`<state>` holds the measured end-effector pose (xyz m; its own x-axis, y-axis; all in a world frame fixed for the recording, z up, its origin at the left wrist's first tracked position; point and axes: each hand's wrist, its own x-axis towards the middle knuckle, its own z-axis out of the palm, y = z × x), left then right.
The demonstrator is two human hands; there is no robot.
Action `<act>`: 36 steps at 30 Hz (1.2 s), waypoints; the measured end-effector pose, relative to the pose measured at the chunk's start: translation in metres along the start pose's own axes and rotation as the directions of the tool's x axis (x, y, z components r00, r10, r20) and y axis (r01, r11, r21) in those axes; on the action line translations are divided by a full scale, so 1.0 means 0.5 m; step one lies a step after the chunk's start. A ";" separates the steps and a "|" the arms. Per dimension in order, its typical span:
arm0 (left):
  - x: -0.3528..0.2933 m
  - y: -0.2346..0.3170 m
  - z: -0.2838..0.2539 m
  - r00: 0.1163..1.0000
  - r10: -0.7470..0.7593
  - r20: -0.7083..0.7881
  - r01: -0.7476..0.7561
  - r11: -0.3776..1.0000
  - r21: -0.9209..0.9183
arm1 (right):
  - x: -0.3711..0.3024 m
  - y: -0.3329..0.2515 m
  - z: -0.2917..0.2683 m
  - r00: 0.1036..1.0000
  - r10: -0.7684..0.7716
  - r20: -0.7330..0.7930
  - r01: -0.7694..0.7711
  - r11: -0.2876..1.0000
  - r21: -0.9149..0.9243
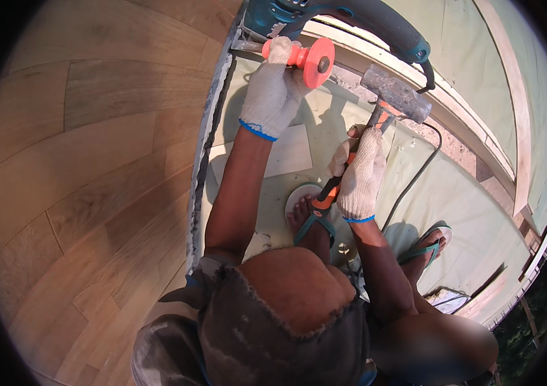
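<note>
From where I stand, the thing to watch is how the chisel and the hammer lie to each other. The left hand (272, 95), in a white knitted glove with a blue cuff, is wrapped round a steel-bladed chisel with a coral-red ribbed sleeve and round guard (296, 56). The chisel's long axis runs nearly level, crosswise to the person: its blade points left, to the far stretch of the right-hand edge of the brown wooden plank flooring (112, 148), while the guard, with the dark butt end at its middle, faces right. Whether the tip touches that edge I can't tell.

The right hand (362, 174), gloved to match, grips a grey steel-headed hammer with an orange-and-black handle (395, 94), high up near the head. The handle slants back to the left, toward the person's foot; the head lies crosswise to it, just right of the guard and a little nearer the person, one face turned roughly toward the butt, with a clear gap between. The left hand is the nearer to the flooring edge; the right is over the pale green sheeting (460, 199). A teal-and-black power tool (376, 26) lies just beyond the chisel.
</note>
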<state>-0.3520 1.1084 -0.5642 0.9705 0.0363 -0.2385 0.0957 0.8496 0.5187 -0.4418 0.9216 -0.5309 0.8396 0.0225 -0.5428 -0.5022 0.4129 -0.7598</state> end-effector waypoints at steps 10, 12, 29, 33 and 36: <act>-0.009 -0.011 0.003 0.989 -0.029 -0.142 0.064 0.967 0.247 | -0.012 0.038 0.036 0.998 0.010 0.061 -0.008 1.000 -0.023; -0.005 -0.009 -0.016 0.986 -0.021 -0.165 0.069 0.953 0.294 | -0.007 0.044 0.034 0.993 0.071 0.097 -0.061 0.993 -0.101; 0.010 -0.020 -0.012 0.987 0.003 -0.161 0.031 0.978 0.207 | -0.009 0.017 0.013 0.987 0.152 0.054 -0.159 0.971 0.177; 0.000 -0.025 -0.017 0.978 -0.017 -0.210 0.068 0.968 0.242 | -0.016 0.012 -0.012 0.990 0.134 -0.051 -0.115 0.955 0.275; -0.002 -0.026 -0.025 0.975 -0.067 -0.211 0.125 0.952 0.279 | -0.008 0.022 -0.026 0.987 0.144 -0.078 -0.121 0.962 0.243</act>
<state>-0.3572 1.1039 -0.5811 0.8935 0.0896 -0.4401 0.2747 0.6662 0.6933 -0.4533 0.9140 -0.5417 0.7399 0.0106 -0.6727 -0.5348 0.6160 -0.5785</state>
